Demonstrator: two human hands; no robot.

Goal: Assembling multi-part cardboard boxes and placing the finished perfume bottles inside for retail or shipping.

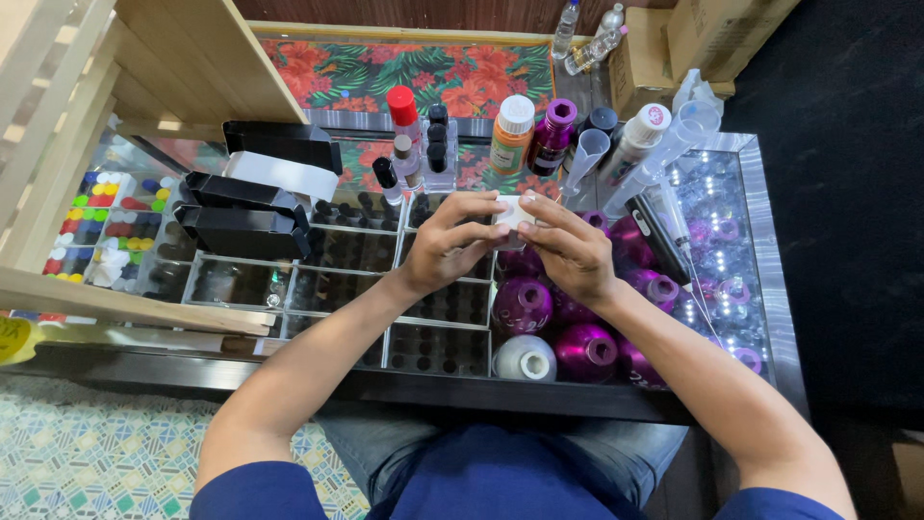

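Fingers around one white box

A mirrored tabletop carries purple bottles, clear compartment trays, black boxes and funnels.

- We see our left hand and right hand bare, without rings.
- We wear short dark-blue sleeves.
- Grey-blue jeans cover our lap.
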